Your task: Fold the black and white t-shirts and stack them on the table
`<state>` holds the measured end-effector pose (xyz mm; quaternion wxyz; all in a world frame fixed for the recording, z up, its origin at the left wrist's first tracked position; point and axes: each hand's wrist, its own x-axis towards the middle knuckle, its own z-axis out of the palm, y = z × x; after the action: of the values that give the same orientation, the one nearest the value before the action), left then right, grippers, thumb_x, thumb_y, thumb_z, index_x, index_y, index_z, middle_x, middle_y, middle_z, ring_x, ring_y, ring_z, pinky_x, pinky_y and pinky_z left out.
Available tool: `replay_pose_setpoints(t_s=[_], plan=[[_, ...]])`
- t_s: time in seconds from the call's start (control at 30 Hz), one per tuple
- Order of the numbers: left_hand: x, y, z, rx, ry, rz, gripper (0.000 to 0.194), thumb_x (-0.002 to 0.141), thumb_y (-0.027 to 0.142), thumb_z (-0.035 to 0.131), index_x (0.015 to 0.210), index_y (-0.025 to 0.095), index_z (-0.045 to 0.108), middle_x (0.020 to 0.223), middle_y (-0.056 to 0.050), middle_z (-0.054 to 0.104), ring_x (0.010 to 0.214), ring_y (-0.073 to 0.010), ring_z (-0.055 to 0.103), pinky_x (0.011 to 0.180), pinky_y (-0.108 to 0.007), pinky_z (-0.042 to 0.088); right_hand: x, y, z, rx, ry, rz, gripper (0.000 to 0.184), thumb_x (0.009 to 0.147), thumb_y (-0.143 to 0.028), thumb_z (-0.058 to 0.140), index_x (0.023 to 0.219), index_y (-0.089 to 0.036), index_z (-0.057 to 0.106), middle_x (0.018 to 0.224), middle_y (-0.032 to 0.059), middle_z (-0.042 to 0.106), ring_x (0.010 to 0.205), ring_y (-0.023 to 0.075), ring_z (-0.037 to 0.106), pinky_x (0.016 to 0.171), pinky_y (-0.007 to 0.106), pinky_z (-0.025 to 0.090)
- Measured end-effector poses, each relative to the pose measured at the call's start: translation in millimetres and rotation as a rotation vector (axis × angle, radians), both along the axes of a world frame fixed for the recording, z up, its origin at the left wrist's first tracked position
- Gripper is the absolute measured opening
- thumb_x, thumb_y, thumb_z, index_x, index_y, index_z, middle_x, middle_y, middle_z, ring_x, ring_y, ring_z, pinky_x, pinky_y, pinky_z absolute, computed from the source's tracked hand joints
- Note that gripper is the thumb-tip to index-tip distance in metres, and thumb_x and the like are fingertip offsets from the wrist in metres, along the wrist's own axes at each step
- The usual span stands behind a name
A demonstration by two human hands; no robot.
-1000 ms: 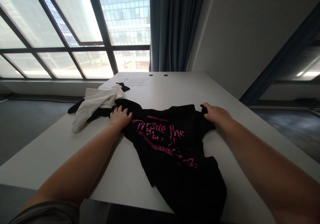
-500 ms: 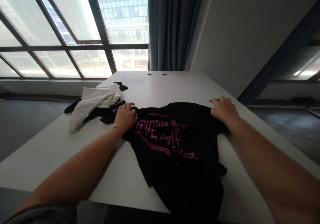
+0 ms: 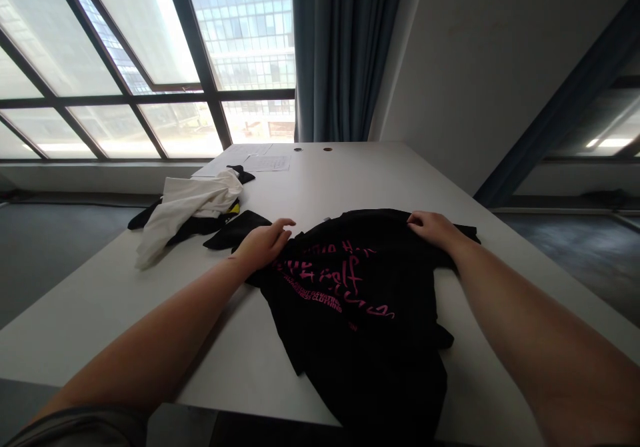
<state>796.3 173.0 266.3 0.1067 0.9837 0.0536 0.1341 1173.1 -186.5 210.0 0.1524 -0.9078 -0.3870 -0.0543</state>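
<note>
A black T-shirt [image 3: 395, 287] with pink lettering lies spread and creased on the white table, its lower part hanging over the near edge. My left hand [image 3: 265, 244] is closed on the cloth at the left shoulder, beside the collar; some fingertips are hidden. The left sleeve sticks out beyond that hand. At the right shoulder, my right hand [image 3: 433, 228] pinches the upper edge of the shirt, with the right sleeve spreading out past it. Folds along the raised top edge cover part of the lettering.
The white table [image 3: 350, 180] runs away toward a blue curtain [image 3: 337, 60] and windows. Left of the shirt lies a pile of clothes, a white garment [image 3: 187, 200] over black ones. Printed paper sheets [image 3: 267, 162] and two round cable holes are at the far end.
My left hand has shifted right and turned, and my right hand has come inward to the left. The shirt's top edge has bunched, hiding the uppermost line of lettering.
</note>
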Motion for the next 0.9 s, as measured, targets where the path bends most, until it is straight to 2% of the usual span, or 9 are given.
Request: replay_pose_setpoints(t_s=[0.13, 0.23, 0.33, 0.5, 0.57, 0.67, 0.73, 0.83, 0.9], plan=[[-1.2, 9.7, 5.5, 0.032, 0.166, 0.093, 0.040, 0.096, 0.032, 0.053, 0.134, 0.027, 0.065, 0.129, -0.004, 0.074, 0.114, -0.0263, 0.071, 0.096, -0.037, 0.053, 11.8, -5.4, -3.8, 0.096, -0.110, -0.029, 0.017, 0.084, -0.028, 0.055, 0.085, -0.020, 0.070, 0.100, 0.0115, 0.073, 0.094, 0.0266, 0.067, 0.085, 0.036, 0.051], [0.9, 18.9, 7.5, 0.022, 0.348, 0.093, 0.043, 0.095, 0.041, 0.056, 0.135, 0.029, 0.066, 0.119, -0.004, 0.078, 0.109, -0.0279, 0.073, 0.091, -0.037, 0.055, 20.1, -12.6, -7.4, 0.160, -0.074, -0.126, 0.019, 0.085, -0.031, 0.055, 0.089, -0.021, 0.071, 0.100, 0.0112, 0.074, 0.093, 0.0277, 0.068, 0.085, 0.037, 0.052], [8.8, 24.3, 8.0, 0.043, 0.379, 0.110, 0.043, 0.094, 0.050, 0.060, 0.126, 0.025, 0.070, 0.111, -0.008, 0.078, 0.105, -0.0318, 0.073, 0.089, -0.040, 0.056, 23.4, -19.0, -9.9, 0.176, -0.026, -0.207, 0.023, 0.086, -0.038, 0.056, 0.093, -0.022, 0.071, 0.090, 0.0099, 0.074, 0.083, 0.0278, 0.066, 0.079, 0.038, 0.050], [39.4, 34.8, 14.3, 0.058, -0.057, 0.384, 0.024, 0.095, 0.030, 0.057, 0.116, 0.022, 0.066, 0.118, -0.012, 0.070, 0.114, -0.0321, 0.068, 0.099, -0.044, 0.055, 22.1, -26.9, -8.3, 0.251, -0.023, -0.276, 0.024, 0.084, -0.038, 0.057, 0.094, -0.021, 0.070, 0.091, 0.0105, 0.074, 0.082, 0.0267, 0.066, 0.078, 0.037, 0.049], [55.7, 39.9, 14.8, -0.009, -0.255, 0.471, 0.032, 0.093, 0.021, 0.056, 0.125, 0.022, 0.061, 0.131, -0.014, 0.062, 0.123, -0.0310, 0.065, 0.106, -0.044, 0.053, 21.0, -29.2, -6.3, 0.296, -0.027, -0.325, 0.027, 0.085, -0.040, 0.056, 0.097, -0.021, 0.071, 0.095, 0.0108, 0.075, 0.084, 0.0268, 0.067, 0.078, 0.037, 0.050], [78.1, 43.3, 3.0, -0.107, -0.319, 0.501, 0.063, 0.090, 0.023, 0.064, 0.150, 0.023, 0.045, 0.157, -0.017, 0.039, 0.138, -0.0336, 0.055, 0.115, -0.048, 0.048, 18.1, -28.3, -4.2, 0.292, 0.007, -0.311, 0.033, 0.090, -0.047, 0.053, 0.100, -0.022, 0.073, 0.099, 0.0098, 0.077, 0.089, 0.0276, 0.068, 0.081, 0.037, 0.051], [88.5, 42.5, -12.7, -0.103, -0.164, 0.450, 0.077, 0.091, 0.030, 0.067, 0.161, 0.025, 0.035, 0.168, -0.018, 0.027, 0.146, -0.0372, 0.048, 0.121, -0.052, 0.042, 16.1, -24.8, -3.9, 0.215, 0.019, -0.234, 0.034, 0.092, -0.046, 0.050, 0.097, -0.023, 0.075, 0.104, 0.0099, 0.078, 0.096, 0.0284, 0.068, 0.085, 0.038, 0.051], [95.0, 41.3, -35.6, -0.036, 0.172, 0.311, 0.062, 0.102, 0.041, 0.051, 0.162, 0.031, 0.040, 0.173, -0.011, 0.029, 0.156, -0.0383, 0.033, 0.128, -0.059, 0.026, 16.0, -18.5, -4.7, 0.112, -0.020, -0.186, 0.034, 0.093, -0.041, 0.048, 0.091, -0.022, 0.076, 0.111, 0.0117, 0.078, 0.104, 0.0297, 0.068, 0.090, 0.038, 0.051], [94.9, 42.3, -44.1, -0.010, 0.279, 0.278, 0.058, 0.106, 0.047, 0.042, 0.162, 0.033, 0.042, 0.176, -0.009, 0.026, 0.161, -0.0374, 0.024, 0.130, -0.061, 0.018, 18.5, -15.8, -5.5, 0.094, -0.033, -0.230, 0.036, 0.095, -0.042, 0.047, 0.092, -0.022, 0.077, 0.110, 0.0123, 0.078, 0.103, 0.0298, 0.068, 0.087, 0.037, 0.052]])
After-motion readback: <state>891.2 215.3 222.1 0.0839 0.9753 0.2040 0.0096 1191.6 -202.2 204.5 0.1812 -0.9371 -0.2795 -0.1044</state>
